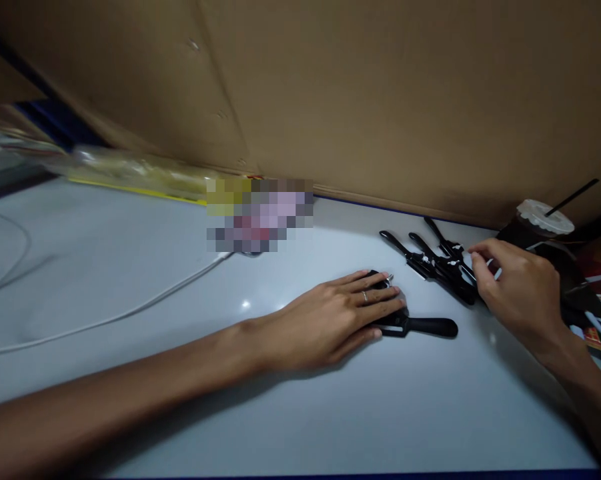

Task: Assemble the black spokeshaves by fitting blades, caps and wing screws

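My left hand (347,310) lies flat with fingers stretched over a black tool (433,327), covering much of its body; the handle points right. Close to the cardboard wall, several black-handled tools (437,263) with small white parts lie side by side in a group. My right hand (517,280) is at the right end of that group, its thumb and index finger bent toward each other near the tools. Whether anything is between those fingertips is too small to tell, and its other fingers are mostly hidden.
A lidded cup (545,217) with a black straw stands at the back right, beside clutter. A white cable (130,313) runs from a blurred-out item (265,217) across the white table (355,427). Behind rises a cardboard wall (380,93), with a yellowish plastic-wrapped bundle (145,173) along it.
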A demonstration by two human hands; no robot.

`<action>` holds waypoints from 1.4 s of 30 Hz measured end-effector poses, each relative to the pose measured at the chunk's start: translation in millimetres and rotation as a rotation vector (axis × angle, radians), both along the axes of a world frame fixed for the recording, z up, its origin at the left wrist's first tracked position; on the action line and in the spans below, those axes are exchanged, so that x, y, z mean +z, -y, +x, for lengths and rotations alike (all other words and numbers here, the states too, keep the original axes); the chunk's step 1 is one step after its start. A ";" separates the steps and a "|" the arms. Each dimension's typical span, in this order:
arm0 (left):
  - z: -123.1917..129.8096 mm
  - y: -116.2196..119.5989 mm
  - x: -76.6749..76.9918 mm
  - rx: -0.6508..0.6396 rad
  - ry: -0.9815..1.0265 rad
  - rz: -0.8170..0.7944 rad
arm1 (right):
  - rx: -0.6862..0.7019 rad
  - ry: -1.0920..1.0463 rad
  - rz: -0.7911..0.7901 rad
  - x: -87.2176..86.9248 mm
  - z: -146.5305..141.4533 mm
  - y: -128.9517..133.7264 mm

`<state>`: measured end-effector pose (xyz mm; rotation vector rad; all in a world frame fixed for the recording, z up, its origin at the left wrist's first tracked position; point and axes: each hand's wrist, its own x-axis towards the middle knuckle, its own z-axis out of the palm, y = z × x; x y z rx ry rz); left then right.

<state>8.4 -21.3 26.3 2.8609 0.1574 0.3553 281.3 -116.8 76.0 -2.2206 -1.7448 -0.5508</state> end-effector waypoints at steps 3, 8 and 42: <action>-2.0 -7.9 -0.7 0.042 0.008 0.020 | -0.109 0.079 -0.116 -0.4 10.1 -2.3; -5.2 -22.9 -3.2 0.179 -0.012 0.064 | -0.121 0.007 -0.409 -8.5 31.8 -9.5; -6.7 -35.9 -2.6 0.502 0.441 0.067 | 0.525 -0.373 -0.524 0.8 2.4 6.6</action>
